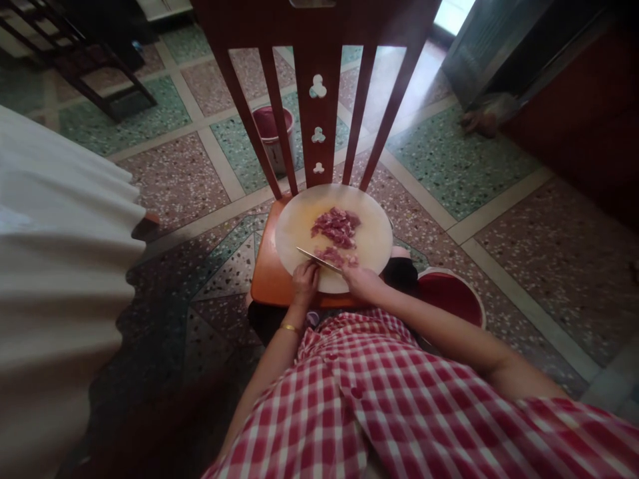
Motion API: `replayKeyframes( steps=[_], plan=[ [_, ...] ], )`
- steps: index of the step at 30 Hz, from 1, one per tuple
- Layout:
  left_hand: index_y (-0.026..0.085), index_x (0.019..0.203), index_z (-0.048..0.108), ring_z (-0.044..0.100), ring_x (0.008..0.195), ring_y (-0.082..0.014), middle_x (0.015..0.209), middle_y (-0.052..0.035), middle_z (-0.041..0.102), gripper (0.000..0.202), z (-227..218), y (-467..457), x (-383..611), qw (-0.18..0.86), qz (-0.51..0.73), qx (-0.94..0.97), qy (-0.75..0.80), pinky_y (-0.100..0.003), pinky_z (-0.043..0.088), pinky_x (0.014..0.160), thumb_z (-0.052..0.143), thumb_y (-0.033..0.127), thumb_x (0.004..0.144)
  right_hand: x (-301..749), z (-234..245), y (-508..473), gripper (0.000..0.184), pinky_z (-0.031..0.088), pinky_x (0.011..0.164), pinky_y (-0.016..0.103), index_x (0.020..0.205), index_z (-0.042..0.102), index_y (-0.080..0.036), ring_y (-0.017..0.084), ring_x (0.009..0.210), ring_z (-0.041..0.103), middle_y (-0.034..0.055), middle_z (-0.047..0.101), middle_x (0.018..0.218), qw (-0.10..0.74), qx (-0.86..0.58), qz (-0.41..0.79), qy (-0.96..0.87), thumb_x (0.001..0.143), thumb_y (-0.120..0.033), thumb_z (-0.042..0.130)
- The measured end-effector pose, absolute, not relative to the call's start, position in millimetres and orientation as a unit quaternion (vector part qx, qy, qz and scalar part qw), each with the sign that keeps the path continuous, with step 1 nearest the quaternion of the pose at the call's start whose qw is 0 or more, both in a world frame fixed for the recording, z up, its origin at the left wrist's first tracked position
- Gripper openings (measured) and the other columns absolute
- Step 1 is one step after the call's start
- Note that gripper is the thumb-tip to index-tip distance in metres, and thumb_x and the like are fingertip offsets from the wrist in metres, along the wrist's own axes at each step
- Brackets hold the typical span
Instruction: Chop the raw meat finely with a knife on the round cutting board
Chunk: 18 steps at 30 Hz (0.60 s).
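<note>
A round pale cutting board (304, 226) lies on the orange seat of a wooden chair (267, 279). On the board is a heap of cut pink meat (337, 226), with a smaller piece of meat (329, 255) nearer to me. A knife (317, 259) lies slanted across the board's near edge, its tip pointing left. My right hand (363, 283) is closed at the handle end of the knife. My left hand (304, 279), with a gold bangle on its wrist, rests with curled fingers on the board just under the blade; what it presses on is hidden.
The chair's slatted back (319, 100) rises behind the board. A red bowl (452, 296) sits on the tiled floor to the right of the chair. A pink bucket (272, 133) stands behind it. White cloth (60, 266) fills the left side. A dark wooden frame (90, 73) stands far left.
</note>
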<state>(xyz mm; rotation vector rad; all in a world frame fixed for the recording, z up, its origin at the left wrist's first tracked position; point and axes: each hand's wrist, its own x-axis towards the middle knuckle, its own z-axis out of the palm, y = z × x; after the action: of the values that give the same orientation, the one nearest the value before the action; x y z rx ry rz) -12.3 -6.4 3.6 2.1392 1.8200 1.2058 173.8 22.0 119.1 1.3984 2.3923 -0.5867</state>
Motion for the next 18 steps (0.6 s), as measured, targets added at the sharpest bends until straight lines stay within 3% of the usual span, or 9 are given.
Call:
replayKeyframes(
  steps=[7, 12, 18],
  plan=[
    [0.017, 0.089, 0.061, 0.058, 0.091, -0.0196, 0.093, -0.0095, 0.062, 0.017, -2, 0, -14, 0.038, 0.401, 0.702, 0.587, -0.035, 0.05, 0.08, 0.046, 0.022, 0.088, 148, 118, 30, 0.049, 0.045, 0.084, 0.035, 0.132, 0.037, -0.015, 0.024, 0.096, 0.059, 0.0184, 0.057, 0.115, 0.146, 0.472, -0.204, 0.845, 0.084, -0.011, 0.038],
    [0.017, 0.088, 0.06, 0.058, 0.088, -0.0198, 0.09, -0.0093, 0.061, 0.016, -5, 0, -16, 0.037, 0.386, 0.71, 0.588, -0.035, 0.05, 0.078, 0.045, 0.022, 0.088, 124, 116, 40, 0.037, 0.046, 0.082, 0.036, 0.12, 0.048, -0.016, 0.025, 0.094, 0.06, 0.0152, 0.061, 0.105, 0.115, 0.46, -0.217, 0.853, 0.086, -0.011, 0.035],
    [0.017, 0.091, 0.06, 0.057, 0.092, -0.0193, 0.095, -0.0094, 0.061, 0.014, 2, -5, -16, 0.059, 0.404, 0.703, 0.583, -0.035, 0.049, 0.081, 0.048, 0.023, 0.087, 164, 112, 26, 0.052, 0.04, 0.093, 0.035, 0.135, 0.033, -0.011, 0.024, 0.106, 0.055, 0.0197, 0.053, 0.121, 0.135, 0.478, -0.21, 0.842, 0.084, -0.009, 0.04]
  ],
)
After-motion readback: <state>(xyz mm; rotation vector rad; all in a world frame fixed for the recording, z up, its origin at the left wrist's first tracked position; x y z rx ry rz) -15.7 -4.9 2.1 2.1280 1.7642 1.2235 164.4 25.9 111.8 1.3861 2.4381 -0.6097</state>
